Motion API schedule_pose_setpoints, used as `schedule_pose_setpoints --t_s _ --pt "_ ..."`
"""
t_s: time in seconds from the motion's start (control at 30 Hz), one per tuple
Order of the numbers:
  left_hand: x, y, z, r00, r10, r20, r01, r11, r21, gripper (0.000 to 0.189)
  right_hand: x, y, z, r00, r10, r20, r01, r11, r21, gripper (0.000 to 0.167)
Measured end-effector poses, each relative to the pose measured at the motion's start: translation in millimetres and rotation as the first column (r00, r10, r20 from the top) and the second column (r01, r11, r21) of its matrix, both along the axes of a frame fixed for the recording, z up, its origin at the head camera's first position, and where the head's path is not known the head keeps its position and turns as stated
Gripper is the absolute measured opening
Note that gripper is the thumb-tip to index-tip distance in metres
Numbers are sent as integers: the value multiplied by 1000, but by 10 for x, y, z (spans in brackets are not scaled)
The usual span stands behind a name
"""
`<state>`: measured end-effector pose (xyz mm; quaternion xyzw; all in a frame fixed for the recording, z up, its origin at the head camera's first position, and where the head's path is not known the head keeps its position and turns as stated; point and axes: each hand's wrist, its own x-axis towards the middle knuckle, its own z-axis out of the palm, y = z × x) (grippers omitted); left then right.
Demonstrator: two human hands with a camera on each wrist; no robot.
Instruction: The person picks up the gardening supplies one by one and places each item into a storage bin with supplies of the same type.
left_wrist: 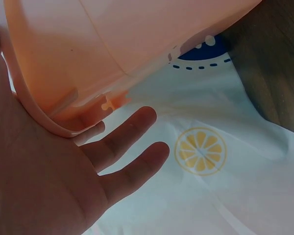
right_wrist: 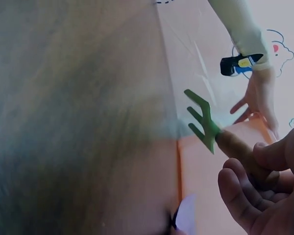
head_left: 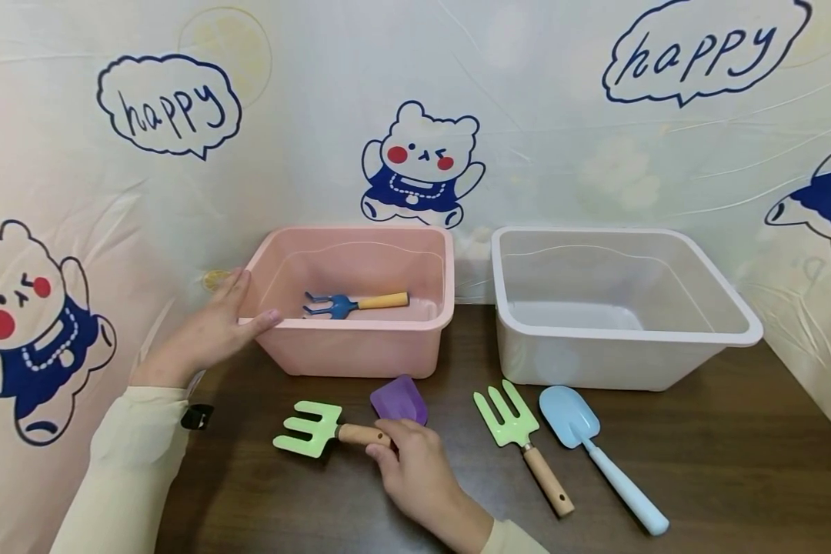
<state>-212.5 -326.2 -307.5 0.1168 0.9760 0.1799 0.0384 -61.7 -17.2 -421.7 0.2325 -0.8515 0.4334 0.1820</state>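
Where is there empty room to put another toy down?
The white bin is empty. Bare table lies right of the blue shovel. It is crowded in front of the pink bin, around the green rake and purple scoop.

Light green plastic three-pronged hand rake with a short wooden handle (head_left: 322, 432): lies flat on the dark wooden tabletop, prongs pointing left, handle running right. The handle's right end is covered by curled fingers, so its tip is hidden. It sits just in front of the tub, with its handle close beside a purple scoop blade. In the right wrist view its green prongs (right_wrist: 202, 120) stand clear and the wooden handle runs down into the grip.

Pink rectangular plastic tub with a broad rolled rim (head_left: 360, 350): upright, open, at the back of the table against the wall covering. Its left rim is touched. Seen from below in the left wrist view, its rim (left_wrist: 44, 122) lies against the palm.
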Motion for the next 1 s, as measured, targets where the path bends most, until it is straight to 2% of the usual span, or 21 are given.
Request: schedule_pose_setpoints --t_s 0.3,0.67,1.0 --pt "0 -9 -5 1000 4 3 -4 1000 9 101 -47 84 62 997 65 48 -60 994 -87 26" --pt "2 -8 -15 1000 6 9 -6 1000 7 101 -114 205 123 992 122 -13 -123 982 -144 24" --pt "13 20 5 1000 6 -1 -6 1000 13 102 -128 344 246 991 127 -31 -131 975 -180 19"
